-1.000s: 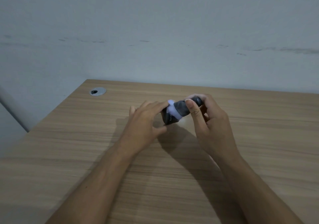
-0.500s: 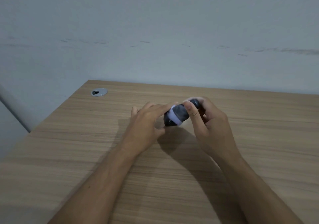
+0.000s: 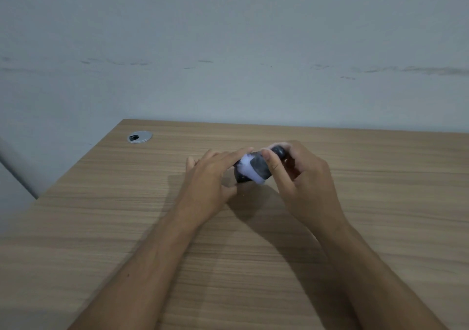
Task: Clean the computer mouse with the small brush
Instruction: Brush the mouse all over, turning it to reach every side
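Observation:
A dark computer mouse [image 3: 259,169] is held tilted just above the wooden desk [image 3: 380,190]. My right hand [image 3: 302,177] grips it from the right, thumb across its upper side. A pale lavender small brush [image 3: 247,168], blurred by motion, lies across the mouse's left part. My left hand [image 3: 213,177] holds the brush with its fingertips pressed to the mouse. The brush handle and most of the mouse's underside are hidden by fingers.
A round metal cable grommet [image 3: 139,136] sits in the desk's far left corner. A grey wall [image 3: 228,50] rises right behind the desk's back edge. The desk's left edge runs diagonally down to the lower left.
The lavender brush has slid down and right across the mouse, now covering a wider band. Both hands stay almost in place over the desk.

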Demonstrator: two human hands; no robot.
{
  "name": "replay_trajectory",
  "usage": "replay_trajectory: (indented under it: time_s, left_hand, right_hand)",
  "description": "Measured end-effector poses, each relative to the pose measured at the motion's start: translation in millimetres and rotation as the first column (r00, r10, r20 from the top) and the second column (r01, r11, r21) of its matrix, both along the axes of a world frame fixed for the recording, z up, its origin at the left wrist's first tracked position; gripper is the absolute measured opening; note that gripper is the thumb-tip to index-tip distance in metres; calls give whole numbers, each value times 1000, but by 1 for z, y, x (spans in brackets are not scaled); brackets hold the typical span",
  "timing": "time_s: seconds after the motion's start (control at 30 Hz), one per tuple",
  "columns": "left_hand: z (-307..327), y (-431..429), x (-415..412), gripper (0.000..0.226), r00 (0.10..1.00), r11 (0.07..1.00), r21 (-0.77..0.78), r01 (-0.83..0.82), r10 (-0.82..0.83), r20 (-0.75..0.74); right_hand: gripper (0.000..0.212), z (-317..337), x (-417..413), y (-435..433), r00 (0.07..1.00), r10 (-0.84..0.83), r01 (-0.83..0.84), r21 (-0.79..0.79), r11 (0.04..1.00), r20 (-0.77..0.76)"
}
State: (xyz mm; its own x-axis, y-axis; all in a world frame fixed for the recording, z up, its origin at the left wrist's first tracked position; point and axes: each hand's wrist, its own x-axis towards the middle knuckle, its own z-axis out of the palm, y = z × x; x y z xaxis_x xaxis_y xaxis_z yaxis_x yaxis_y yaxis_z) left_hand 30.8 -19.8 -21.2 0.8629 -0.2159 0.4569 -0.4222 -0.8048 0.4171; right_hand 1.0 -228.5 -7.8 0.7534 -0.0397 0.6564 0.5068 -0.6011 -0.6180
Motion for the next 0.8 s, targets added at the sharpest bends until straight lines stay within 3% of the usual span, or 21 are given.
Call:
replay_trajectory:
  time_s: [0.13,0.27,0.33,0.57,0.8]
  left_hand:
    - [-1,0,-1,76,999,999,-9,35,-35,18]
    - [-1,-1,1,80,1000,997,-77,1,-3,-23]
    - [-1,0,1,78,1000,996,-92,1,-3,-27]
    - [-3,1,0,66,999,996,-83,46,-46,3]
    - [-2,4,0,67,999,997,-69,45,-45,7]
  right_hand:
    - [17,-3,2,-7,989,-146,145,70,987,11]
    - [13,2,-6,6,998,66,-65,29,997,-15]
    - [12,3,-6,6,995,96,-95,14,995,-21]
    - [15,-5,7,-14,977,-214,215,115,970,-20]
    - [17,3,-2,-2,997,41,-36,92,995,-58]
